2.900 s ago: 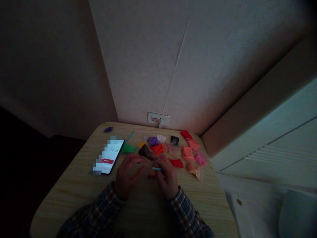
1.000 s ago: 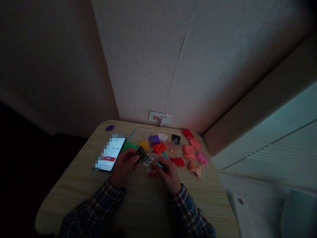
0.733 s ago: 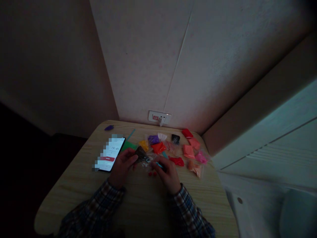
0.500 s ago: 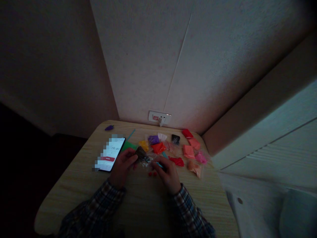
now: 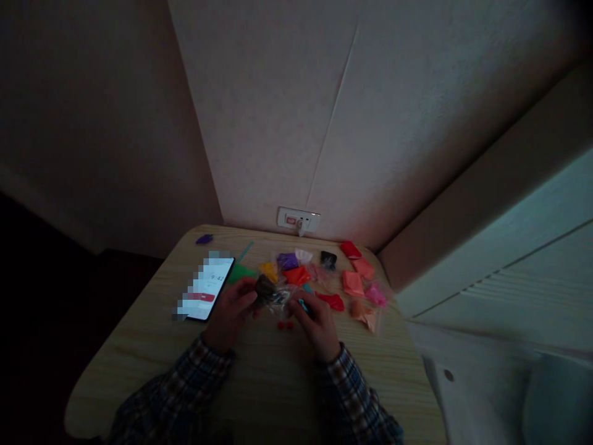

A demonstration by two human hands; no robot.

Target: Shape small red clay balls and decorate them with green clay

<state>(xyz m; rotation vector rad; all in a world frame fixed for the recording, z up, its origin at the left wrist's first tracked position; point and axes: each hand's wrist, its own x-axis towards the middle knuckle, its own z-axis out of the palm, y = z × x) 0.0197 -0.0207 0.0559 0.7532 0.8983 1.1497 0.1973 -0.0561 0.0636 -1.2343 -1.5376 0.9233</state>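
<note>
- Pinching the dark brown packet (image 5: 265, 287) at its eight-o'clock side, the left hand (image 5: 228, 314) has thumb and fingers clamped on it, between both hands.
- At the packet's four o'clock, the right hand (image 5: 317, 324) closes its fingers around a blue tool (image 5: 302, 305); whether they also grip the clear plastic (image 5: 279, 301), I cannot tell.
- Two red balls (image 5: 280, 325) lie toward five o'clock, the phone (image 5: 206, 287) at nine.
</note>
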